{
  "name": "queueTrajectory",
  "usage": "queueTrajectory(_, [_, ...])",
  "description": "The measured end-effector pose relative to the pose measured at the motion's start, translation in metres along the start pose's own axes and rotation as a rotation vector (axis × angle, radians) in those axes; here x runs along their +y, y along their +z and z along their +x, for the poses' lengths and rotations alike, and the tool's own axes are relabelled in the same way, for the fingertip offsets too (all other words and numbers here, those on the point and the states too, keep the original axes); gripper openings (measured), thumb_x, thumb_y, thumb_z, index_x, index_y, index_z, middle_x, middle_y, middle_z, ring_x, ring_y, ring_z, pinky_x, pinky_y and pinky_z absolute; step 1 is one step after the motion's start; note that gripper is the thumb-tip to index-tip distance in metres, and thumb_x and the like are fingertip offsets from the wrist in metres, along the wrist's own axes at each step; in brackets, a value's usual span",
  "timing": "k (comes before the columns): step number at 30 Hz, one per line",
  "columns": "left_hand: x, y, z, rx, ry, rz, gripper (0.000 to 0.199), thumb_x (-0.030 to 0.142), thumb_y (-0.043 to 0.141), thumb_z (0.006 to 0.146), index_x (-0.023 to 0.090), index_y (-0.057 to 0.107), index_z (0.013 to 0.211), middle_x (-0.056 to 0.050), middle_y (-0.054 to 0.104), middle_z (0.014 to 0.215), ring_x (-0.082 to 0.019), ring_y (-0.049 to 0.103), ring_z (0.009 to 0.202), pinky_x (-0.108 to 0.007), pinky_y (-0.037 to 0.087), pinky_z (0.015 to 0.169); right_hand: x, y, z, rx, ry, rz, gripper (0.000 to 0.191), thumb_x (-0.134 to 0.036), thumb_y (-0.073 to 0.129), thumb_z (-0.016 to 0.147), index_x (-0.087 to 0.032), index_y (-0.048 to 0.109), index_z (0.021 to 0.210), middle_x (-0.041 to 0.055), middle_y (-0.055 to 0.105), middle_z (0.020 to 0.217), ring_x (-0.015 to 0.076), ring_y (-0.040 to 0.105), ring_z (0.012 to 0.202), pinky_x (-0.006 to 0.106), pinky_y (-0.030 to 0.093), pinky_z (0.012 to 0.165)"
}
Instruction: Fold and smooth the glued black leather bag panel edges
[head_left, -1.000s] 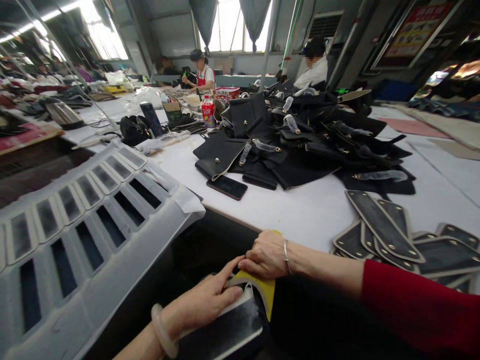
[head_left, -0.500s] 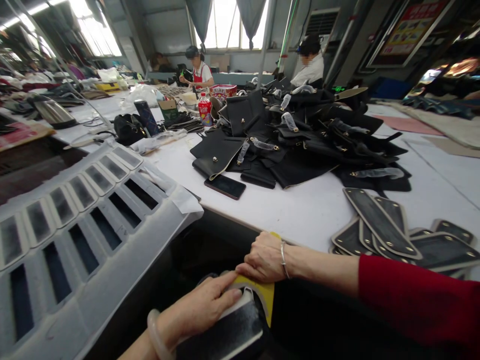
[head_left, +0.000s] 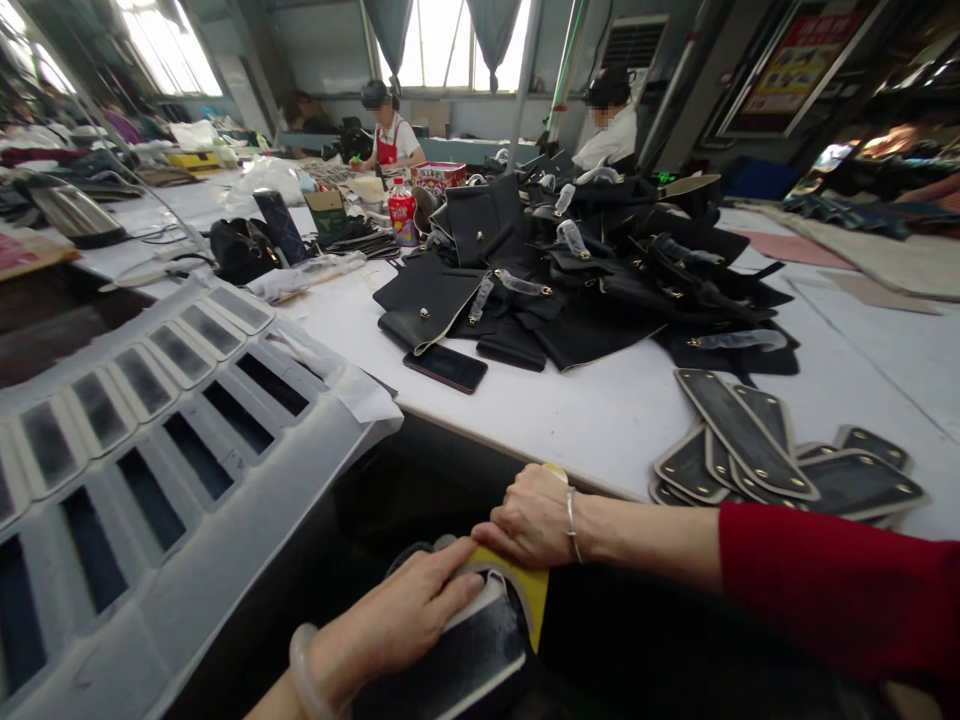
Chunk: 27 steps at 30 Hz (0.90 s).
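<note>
My right hand (head_left: 529, 515) grips a curved yellow sheet (head_left: 532, 590); my left hand (head_left: 409, 608) touches a pale-edged black panel (head_left: 461, 660). Its grip is unclear.

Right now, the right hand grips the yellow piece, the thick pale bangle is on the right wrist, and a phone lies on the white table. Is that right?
One side is wrong: the head view shows the thick pale bangle on the left wrist. The right hand does grip the yellow piece, and a phone lies on the white table.
</note>
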<state>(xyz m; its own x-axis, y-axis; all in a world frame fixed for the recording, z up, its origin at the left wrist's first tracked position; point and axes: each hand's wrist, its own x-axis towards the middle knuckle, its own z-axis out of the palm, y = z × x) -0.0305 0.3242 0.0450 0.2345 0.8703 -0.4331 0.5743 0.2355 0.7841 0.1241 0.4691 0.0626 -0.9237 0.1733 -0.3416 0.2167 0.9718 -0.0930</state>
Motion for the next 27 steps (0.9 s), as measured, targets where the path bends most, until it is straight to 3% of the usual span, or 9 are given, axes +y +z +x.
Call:
queueTrajectory(18, [-0.004,0.002,0.001,0.018,0.062,-0.057,0.034,0.044,0.038,0.101,0.028,0.056,0.125,0.000,0.069,0.106,-0.020,0.063,0.096,-0.027,0.040,0.082,-0.005,-0.004,-0.003,-0.053,0.069,0.016,0.066,-0.048,0.024,0.102,-0.019,0.078,0.077,0.0136,0.075,0.074,0.0309,0.074,0.071,0.038,0.051,0.064])
queueTrajectory(27, [-0.004,0.004,0.004,0.027,0.086,-0.061,0.027,0.040,0.039,0.101,0.027,0.059,0.112,0.002,0.067,0.096,-0.018,0.063,0.088,-0.025,0.039,0.073,-0.011,0.000,-0.009,-0.058,0.125,0.039,0.067,-0.046,0.022,0.103,-0.018,0.078,0.079,0.0138,0.075,0.075,0.0320,0.074,0.074,0.037,0.051,0.062])
